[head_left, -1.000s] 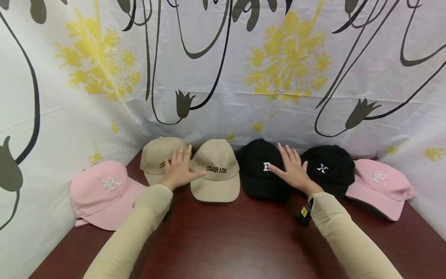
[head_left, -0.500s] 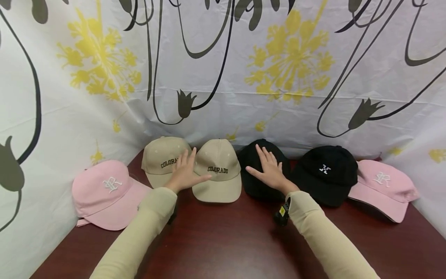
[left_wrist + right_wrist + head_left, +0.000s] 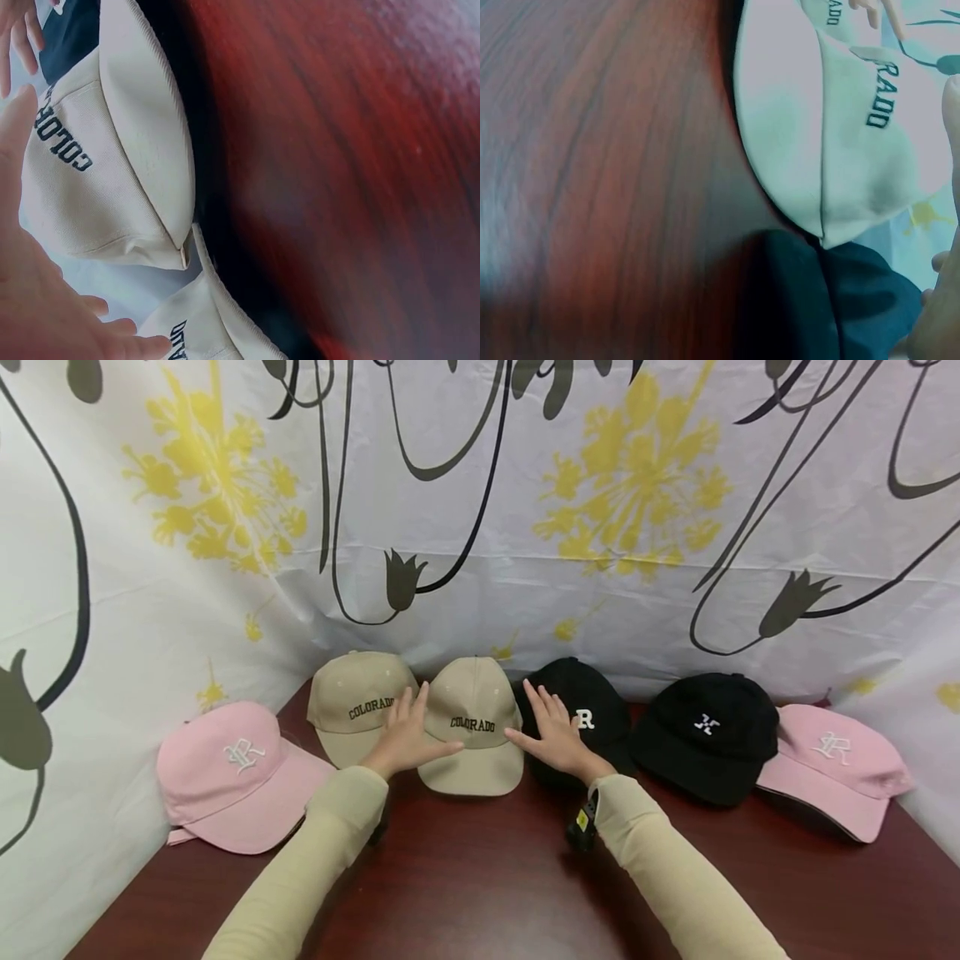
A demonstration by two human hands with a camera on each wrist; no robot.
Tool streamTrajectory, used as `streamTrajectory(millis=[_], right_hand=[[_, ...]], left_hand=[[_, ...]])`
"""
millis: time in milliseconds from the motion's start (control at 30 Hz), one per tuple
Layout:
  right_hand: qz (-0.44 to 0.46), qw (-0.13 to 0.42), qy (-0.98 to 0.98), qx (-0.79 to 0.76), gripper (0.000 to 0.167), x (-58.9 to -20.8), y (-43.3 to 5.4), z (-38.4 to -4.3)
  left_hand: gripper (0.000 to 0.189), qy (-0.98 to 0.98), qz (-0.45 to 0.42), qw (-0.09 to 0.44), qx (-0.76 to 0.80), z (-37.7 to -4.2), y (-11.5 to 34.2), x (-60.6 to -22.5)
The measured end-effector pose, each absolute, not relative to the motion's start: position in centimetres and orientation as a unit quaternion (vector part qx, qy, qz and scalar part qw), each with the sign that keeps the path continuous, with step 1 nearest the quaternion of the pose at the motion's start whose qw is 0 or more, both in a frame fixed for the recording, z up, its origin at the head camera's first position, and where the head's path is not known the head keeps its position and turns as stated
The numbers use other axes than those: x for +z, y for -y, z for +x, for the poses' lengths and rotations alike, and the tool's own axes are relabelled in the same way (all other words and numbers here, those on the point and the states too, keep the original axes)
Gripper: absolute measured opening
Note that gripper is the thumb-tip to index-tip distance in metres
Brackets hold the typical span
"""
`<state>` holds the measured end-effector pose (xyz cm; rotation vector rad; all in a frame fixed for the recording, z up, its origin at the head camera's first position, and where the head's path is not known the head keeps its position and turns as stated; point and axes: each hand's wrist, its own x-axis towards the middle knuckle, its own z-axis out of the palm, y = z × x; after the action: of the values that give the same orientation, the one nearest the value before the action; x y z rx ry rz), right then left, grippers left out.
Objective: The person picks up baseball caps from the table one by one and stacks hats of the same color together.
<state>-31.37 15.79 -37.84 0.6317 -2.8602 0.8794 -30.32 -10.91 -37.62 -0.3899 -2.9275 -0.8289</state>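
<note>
A beige cap lettered COLORADO point(image 3: 471, 693) stands between my two hands, brim toward me. My left hand point(image 3: 405, 739), fingers spread, is at its left side, partly in front of a second beige COLORADO cap point(image 3: 352, 693). At the right side is my right hand point(image 3: 557, 739), also with spread fingers, covering part of a black cap with a white R point(image 3: 611, 718). Both wrist views show the middle cap's crown point(image 3: 90, 187) and brim point(image 3: 780, 112) beside the hands. Neither hand grips anything; whether the fingertips touch the caps I cannot tell.
Farther right are a black cap with a small white mark point(image 3: 705, 752) and a pink cap point(image 3: 855, 768). Another pink cap point(image 3: 225, 777) lies at the far left. The dark red wooden table point(image 3: 480, 877) backs onto a white patterned cloth point(image 3: 450, 510).
My right hand has moved left across the black R cap to the middle beige cap's right side, uncovering the R. My left hand has shifted slightly right. The caps appear to stay put.
</note>
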Motion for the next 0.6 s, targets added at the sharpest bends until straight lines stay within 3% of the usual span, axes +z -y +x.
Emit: streamTrajectory(millis=[600], right_hand=[[0.199,0.023,0.94,0.275,0.093,-39.5,-13.7,-31.4]], left_hand=[[0.118,0.947,-0.11,0.009,-0.302,-30.4,10.1,-38.9]])
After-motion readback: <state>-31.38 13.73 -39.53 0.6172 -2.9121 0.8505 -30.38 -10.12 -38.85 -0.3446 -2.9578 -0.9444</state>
